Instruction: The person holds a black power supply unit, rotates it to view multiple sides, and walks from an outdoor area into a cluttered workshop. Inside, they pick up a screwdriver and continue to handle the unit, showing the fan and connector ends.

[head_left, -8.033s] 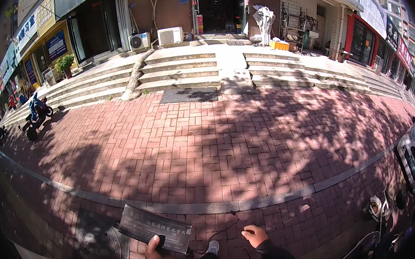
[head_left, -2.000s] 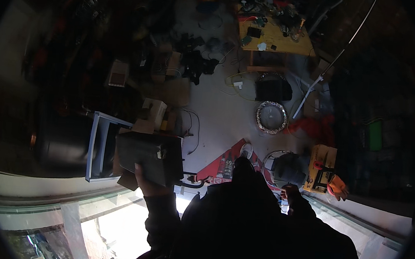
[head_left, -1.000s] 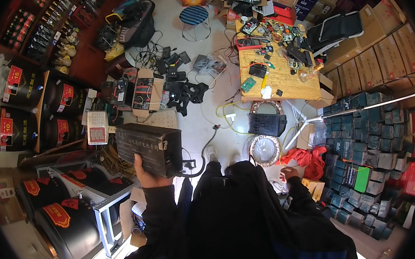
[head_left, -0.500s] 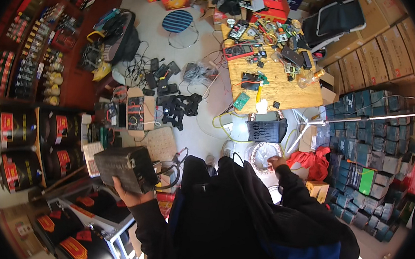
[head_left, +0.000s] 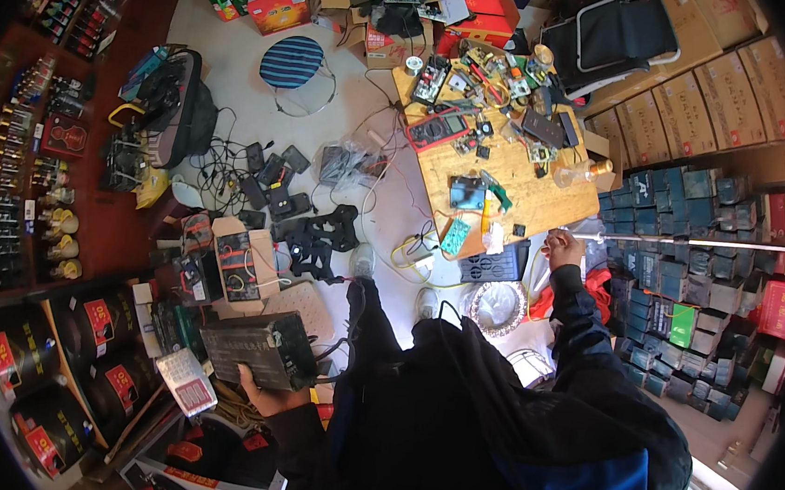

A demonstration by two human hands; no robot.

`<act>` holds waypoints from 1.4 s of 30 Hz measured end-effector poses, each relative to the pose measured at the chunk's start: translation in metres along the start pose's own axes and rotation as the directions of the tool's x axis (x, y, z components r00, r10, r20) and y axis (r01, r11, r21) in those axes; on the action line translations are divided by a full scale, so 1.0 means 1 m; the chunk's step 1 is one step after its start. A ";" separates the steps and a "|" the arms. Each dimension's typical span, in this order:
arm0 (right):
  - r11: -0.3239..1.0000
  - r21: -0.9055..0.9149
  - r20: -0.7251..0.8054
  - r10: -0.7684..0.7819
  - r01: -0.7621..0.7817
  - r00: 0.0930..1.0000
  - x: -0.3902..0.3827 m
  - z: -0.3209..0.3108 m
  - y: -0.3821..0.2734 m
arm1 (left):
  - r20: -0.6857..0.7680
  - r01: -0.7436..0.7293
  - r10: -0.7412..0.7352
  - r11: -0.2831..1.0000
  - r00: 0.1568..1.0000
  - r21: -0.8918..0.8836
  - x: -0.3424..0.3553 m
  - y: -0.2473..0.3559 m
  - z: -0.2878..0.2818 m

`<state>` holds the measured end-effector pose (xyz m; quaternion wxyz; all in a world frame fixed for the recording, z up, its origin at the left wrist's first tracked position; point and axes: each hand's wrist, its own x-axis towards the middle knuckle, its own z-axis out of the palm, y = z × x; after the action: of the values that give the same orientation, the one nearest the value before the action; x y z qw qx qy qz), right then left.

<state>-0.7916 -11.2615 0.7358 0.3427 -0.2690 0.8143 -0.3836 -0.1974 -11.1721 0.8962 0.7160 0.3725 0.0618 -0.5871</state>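
My left hand [head_left: 263, 394] grips a black rectangular battery box [head_left: 253, 345] with pale printing and dark cables at its right end. My right hand [head_left: 564, 251] is raised beside the right edge of a yellow wooden table [head_left: 546, 202], near a metal pole [head_left: 729, 245]. Its fingers are loosely bent and apart, with nothing visible in them. Electronic parts crowd the tabletop, among them a red multimeter [head_left: 436, 131], a green circuit board [head_left: 455, 236] and a dark device [head_left: 468, 193]. A black plastic panel [head_left: 493, 269] lies below the table.
Chargers and cables [head_left: 281, 179] litter the floor near a striped stool [head_left: 292, 63]. Boxed battery units [head_left: 239, 267], black jars [head_left: 60, 421] and a bottle shelf [head_left: 54, 159] line the left. Stacked cartons [head_left: 731, 107], a folding chair [head_left: 596, 48] and grey blocks [head_left: 659, 296] fill the right.
The view has moved from a sunlit pavement into the room and nearer the table. Since half a second ago, my right hand has risen toward the table edge; the left still carries the box.
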 end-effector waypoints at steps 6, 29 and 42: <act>0.994 0.014 0.081 -0.111 0.110 0.991 0.011 0.072 -0.095 | -0.093 0.107 -0.106 0.994 0.990 0.010 0.074 0.022 0.027; 0.917 0.256 -0.084 -0.293 0.305 0.952 -0.054 0.082 -0.106 | -0.075 -0.016 0.030 0.984 0.997 0.175 0.076 0.058 0.037; 0.995 0.088 -0.189 -0.032 0.049 0.982 -0.114 0.030 0.026 | -0.045 -0.014 0.026 0.968 0.999 0.249 0.052 0.047 0.041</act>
<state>-0.7029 -11.1802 0.7405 0.2689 -0.2322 0.8187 -0.4512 -0.1547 -11.2371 0.9199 0.6678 0.4738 0.0013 -0.5741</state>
